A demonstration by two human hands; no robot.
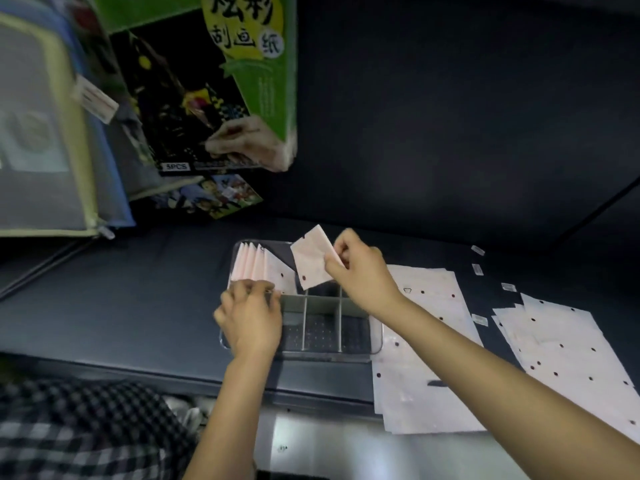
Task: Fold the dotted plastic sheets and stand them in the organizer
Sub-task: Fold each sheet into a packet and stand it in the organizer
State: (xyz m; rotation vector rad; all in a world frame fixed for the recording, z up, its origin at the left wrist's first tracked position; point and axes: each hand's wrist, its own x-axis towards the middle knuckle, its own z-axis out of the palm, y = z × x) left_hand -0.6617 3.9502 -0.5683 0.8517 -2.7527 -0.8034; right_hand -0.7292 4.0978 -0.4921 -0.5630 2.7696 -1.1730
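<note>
Fingers point(341, 252) of the right hand point(360, 268) are pinched on a folded sheet point(310, 263), which is held tilted just above the back of the organizer point(377, 336). Fingers of the left hand point(251, 318) are curled over the tops of the folded sheets point(251, 265) already stood upright in the back-left compartment, apparently pressed together to keep a gap open.

The organizer, a clear divided tray, is set near the middle of the surface point(121, 306), close to the front edge. Flat dotted sheets are laid in two lots: a stack point(422, 341) touching the organizer's right side and overhanging the front edge, and a second pile point(568, 344) toward the right edge.

The film is judged to be very light, limp and slippery; a fold is likely to spring open unless it is gripped across the crease, near the top. Open room is left in the front compartments and on the left half of the surface. Hanging packages point(214, 81) at the back left are well above the work.
</note>
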